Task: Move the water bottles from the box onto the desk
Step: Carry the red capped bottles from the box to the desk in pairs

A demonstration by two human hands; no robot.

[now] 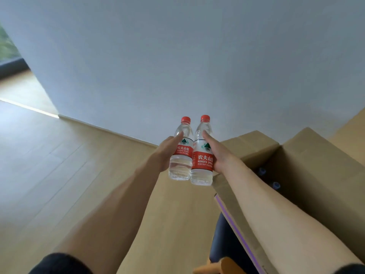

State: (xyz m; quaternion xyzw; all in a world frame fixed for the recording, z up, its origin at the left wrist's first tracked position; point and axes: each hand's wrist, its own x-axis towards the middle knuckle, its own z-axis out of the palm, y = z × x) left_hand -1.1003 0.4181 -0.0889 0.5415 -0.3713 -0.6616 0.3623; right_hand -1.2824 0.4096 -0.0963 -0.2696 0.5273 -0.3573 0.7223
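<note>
Nearest, a dark seat point(227, 246) is showing beside the open cardboard box point(308, 155), and more bottle caps point(262, 171) are peeking out from its shadowed inside. Out in front, the left hand point(167, 151) is curling around one water bottle point(181, 157), and the right hand point(215, 153) is wrapping the second bottle point(203, 155); both are standing upright, side by side in mid-air over the pale wood floor point(59, 165). Beyond, a plain white wall point(177, 56) is filling the room.

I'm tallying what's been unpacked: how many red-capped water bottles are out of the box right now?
2: left bottle in the left hand, right bottle in the right hand. More may sit hidden in the box.
</note>
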